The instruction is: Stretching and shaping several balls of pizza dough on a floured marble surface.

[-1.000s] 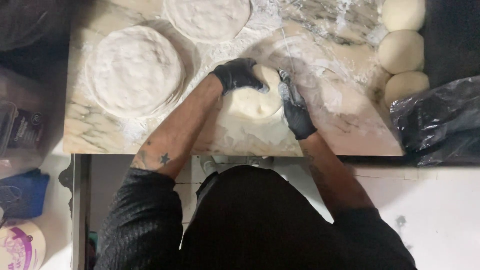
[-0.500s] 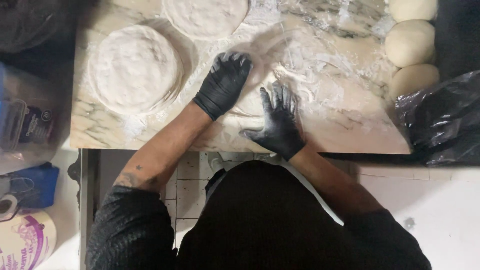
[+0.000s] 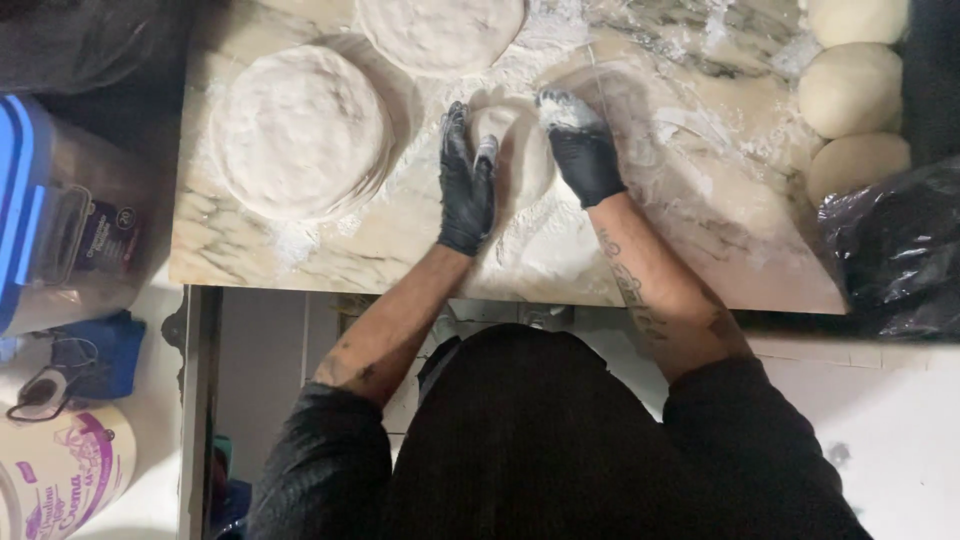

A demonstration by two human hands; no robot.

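Head view, looking down on a floured marble surface (image 3: pixel 300 250).

Change noted: half a second ago both gloved hands lay flat and spread on the dough, fingers splayed, pressing it down. Now they have drawn in to either side of the dough piece (image 3: pixel 518 150) and stand on edge. Left hand (image 3: pixel 466 180): fingers together, slightly curled, palm against the dough's left flank. Right hand (image 3: pixel 582 150): fingers together and floured at the tips, cupped against the right flank. Neither pinches; the dough sits squeezed between the two palms, resting on the surface at centre, a little toward the far side. A second ago the hands were cupped round the piece in much the same way, so the sequence reads cup, press flat, cup again.

Judgement: the piece looks thick and rounded rather than flattened, so the shaping of it seems at an early stage; the hands appear to be gathering and rounding the edge between presses.

Surroundings: one flattened disc (image 3: pixel 300 130) to the left, another disc (image 3: pixel 440 30) at the far edge, both apart from the hands. Three dough balls (image 3: pixel 850 90) lined up at far right. Black plastic bag (image 3: pixel 890 260) at right. Blue-lidded container (image 3: pixel 60 220) at left, off the marble.
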